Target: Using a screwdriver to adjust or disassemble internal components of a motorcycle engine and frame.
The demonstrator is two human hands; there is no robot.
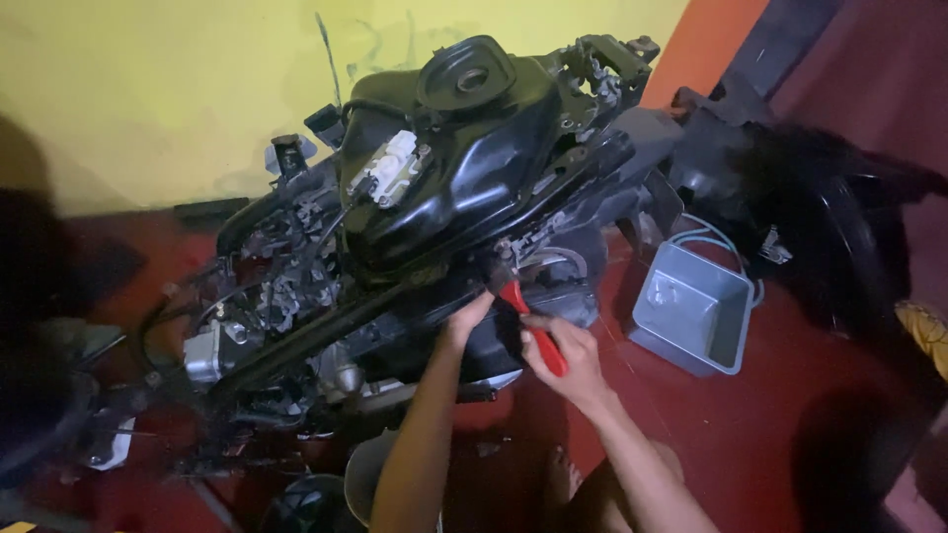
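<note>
Red-handled tool (538, 336) | right hand (568, 357) grips | left hand (466, 321) on glossy black frame (464, 188)

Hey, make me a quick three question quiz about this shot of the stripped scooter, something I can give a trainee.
1. True or false: the right hand holds a red-handled tool.
2. Which lies on the red floor to the right of the scooter? A) a grey plastic box B) a blue bucket C) a white helmet
3. Fill in: the wall behind the scooter is ____.

Key:
1. True; the tool's tip points up into the frame.
2. A, the grey box, with the left hand on the scooter's black bodywork nearby.
3. Yellow.
</note>
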